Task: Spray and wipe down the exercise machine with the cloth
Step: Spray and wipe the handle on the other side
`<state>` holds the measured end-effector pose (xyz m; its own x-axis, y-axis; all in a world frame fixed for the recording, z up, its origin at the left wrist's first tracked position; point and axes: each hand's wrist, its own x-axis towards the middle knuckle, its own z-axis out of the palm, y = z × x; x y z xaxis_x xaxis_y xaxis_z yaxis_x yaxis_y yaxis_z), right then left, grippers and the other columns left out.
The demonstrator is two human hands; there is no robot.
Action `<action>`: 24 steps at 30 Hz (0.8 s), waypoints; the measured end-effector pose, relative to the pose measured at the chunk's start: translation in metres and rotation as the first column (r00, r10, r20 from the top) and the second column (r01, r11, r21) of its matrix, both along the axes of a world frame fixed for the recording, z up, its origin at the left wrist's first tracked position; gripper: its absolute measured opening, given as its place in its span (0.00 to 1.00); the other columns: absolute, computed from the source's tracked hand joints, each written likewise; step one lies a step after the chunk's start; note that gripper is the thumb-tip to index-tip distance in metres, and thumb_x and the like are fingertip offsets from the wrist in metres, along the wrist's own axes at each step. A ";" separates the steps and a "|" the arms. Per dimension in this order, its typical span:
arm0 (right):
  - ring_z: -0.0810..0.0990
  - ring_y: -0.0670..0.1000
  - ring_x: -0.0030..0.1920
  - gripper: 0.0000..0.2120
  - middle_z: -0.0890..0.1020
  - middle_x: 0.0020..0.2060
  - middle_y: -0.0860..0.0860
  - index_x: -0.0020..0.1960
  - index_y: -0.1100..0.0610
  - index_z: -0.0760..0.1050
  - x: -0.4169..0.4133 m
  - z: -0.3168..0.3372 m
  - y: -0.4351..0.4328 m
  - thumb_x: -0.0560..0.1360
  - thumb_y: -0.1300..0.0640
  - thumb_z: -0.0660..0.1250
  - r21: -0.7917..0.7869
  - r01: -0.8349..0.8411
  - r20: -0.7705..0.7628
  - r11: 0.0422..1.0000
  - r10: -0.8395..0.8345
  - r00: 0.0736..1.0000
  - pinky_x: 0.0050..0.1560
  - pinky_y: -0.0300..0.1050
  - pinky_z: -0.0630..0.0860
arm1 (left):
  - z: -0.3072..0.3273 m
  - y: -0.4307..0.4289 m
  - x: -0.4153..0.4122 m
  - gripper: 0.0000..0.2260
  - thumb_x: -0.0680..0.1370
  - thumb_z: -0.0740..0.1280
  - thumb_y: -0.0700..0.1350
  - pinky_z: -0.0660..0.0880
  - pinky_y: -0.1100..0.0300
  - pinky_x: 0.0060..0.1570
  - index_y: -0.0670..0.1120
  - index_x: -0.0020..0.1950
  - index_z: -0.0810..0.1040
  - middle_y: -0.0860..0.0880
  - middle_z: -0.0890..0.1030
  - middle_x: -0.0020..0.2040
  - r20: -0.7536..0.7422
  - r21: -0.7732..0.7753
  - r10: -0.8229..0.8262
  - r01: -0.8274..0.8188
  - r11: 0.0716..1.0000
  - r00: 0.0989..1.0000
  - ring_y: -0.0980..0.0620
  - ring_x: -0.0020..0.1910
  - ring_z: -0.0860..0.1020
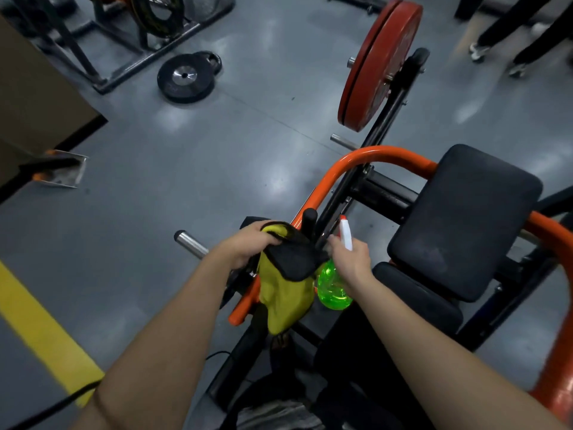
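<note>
Two grips, left grip (248, 245) curled round one cloth (285, 293), right grip (353, 259) round one spray bottle (334, 291)

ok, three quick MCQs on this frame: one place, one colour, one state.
1. Where is the cloth? A) on the floor B) in the left hand C) on the seat pad
2. What colour is the spray bottle body? A) blue B) green C) white
3. What is the right hand doing? A) hanging open B) gripping the spray bottle C) pressing the pad

Answers: 1 B, fingers curl over its top edge; 2 B, translucent green under a white head; 3 B, it wraps the bottle's neck.
</note>
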<state>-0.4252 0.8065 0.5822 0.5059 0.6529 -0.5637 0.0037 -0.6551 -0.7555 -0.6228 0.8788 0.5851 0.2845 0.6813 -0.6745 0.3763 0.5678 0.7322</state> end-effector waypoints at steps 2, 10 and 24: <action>0.72 0.53 0.34 0.12 0.74 0.32 0.53 0.37 0.56 0.73 0.007 -0.003 -0.003 0.76 0.51 0.68 0.000 0.011 0.007 1.000 -0.011 1.000 0.36 0.50 0.71 | -0.037 0.001 0.000 0.14 0.80 0.70 0.43 0.75 0.45 0.66 0.50 0.65 0.78 0.44 0.81 0.63 -0.204 0.163 0.081 -0.048 0.985 0.976 0.39 0.66 0.78; 0.69 0.52 0.33 0.14 0.72 0.31 0.53 0.36 0.56 0.71 0.018 -0.025 -0.015 0.79 0.54 0.67 -0.017 0.024 0.028 1.000 -0.024 0.999 0.35 0.47 0.66 | -0.089 -0.046 0.046 0.51 0.76 0.65 0.70 0.58 0.44 0.78 0.42 0.84 0.42 0.40 0.46 0.84 -0.703 0.227 -0.299 0.602 0.765 0.645 0.40 0.82 0.51; 0.77 0.48 0.31 0.20 0.79 0.29 0.51 0.38 0.63 0.78 0.011 -0.095 -0.023 0.80 0.48 0.69 -0.023 -0.084 0.029 0.996 0.085 0.996 0.35 0.45 0.73 | -0.142 -0.018 0.089 0.40 0.66 0.77 0.64 0.76 0.46 0.59 0.47 0.70 0.66 0.47 0.70 0.64 -0.692 0.394 0.073 0.291 0.872 0.718 0.45 0.66 0.70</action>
